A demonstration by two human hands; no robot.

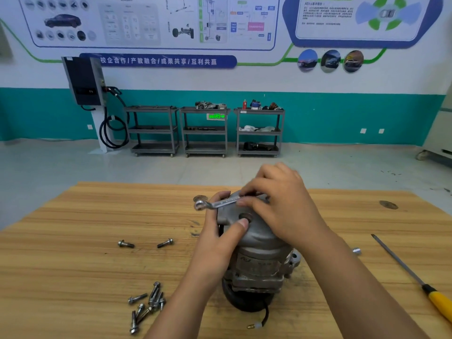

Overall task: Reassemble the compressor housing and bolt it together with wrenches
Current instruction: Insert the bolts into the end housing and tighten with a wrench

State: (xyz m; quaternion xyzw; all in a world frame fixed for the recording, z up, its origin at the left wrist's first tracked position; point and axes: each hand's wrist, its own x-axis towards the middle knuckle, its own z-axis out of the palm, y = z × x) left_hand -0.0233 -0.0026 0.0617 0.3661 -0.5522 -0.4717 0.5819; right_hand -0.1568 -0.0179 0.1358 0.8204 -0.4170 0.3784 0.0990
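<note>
The grey metal compressor housing [260,250] stands upright on the wooden table [73,241], its black pulley end down. My left hand [220,238] grips the top cover from the left, thumb lying next to a round port. My right hand [281,204] holds a small silver wrench [216,204] flat across the cover's top; its ring end sticks out to the left. Two loose bolts [146,243] lie left of the housing. A heap of several bolts [146,303] lies at the front left.
A screwdriver [415,277] with a yellow handle lies at the table's right edge. A small metal socket [356,251] sits just right of my right forearm. A black wire with a brass tip [255,325] trails from the housing's base. Three grey carts [205,130] stand by the far wall.
</note>
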